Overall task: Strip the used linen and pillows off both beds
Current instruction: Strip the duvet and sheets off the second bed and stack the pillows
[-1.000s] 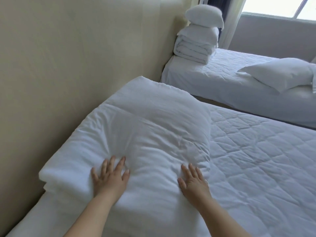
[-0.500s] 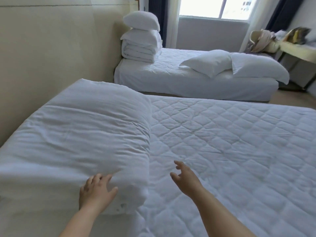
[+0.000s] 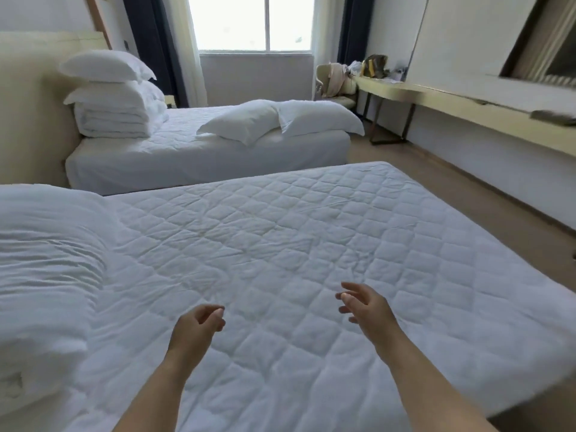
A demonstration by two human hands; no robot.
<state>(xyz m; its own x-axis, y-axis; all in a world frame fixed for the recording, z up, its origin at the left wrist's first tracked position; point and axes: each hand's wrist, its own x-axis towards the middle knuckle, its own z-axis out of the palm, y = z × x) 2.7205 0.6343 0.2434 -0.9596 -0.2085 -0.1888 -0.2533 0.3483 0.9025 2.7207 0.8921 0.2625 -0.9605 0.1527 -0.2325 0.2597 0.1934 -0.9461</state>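
The near bed (image 3: 280,244) shows its bare quilted mattress pad. A folded white duvet (image 3: 43,275) lies at its head end on the left. My left hand (image 3: 196,325) hovers over the pad, fingers loosely curled, holding nothing. My right hand (image 3: 364,304) hangs above the pad to the right, fingers spread and empty. On the far bed (image 3: 187,151) a folded duvet (image 3: 115,120) carries a stack of two pillows (image 3: 106,76) by the headboard. Two more pillows (image 3: 280,118) lie at its foot end.
A long wall-mounted desk (image 3: 436,98) runs along the right wall with clutter at its far end. A chair (image 3: 333,85) with clothes stands near the window (image 3: 255,23). A strip of wood floor (image 3: 467,194) separates the beds from the desk.
Both hands have come off the folded duvet and moved right, over the bare pad. My view has swung right, bringing the far bed, the window and the desk into sight.
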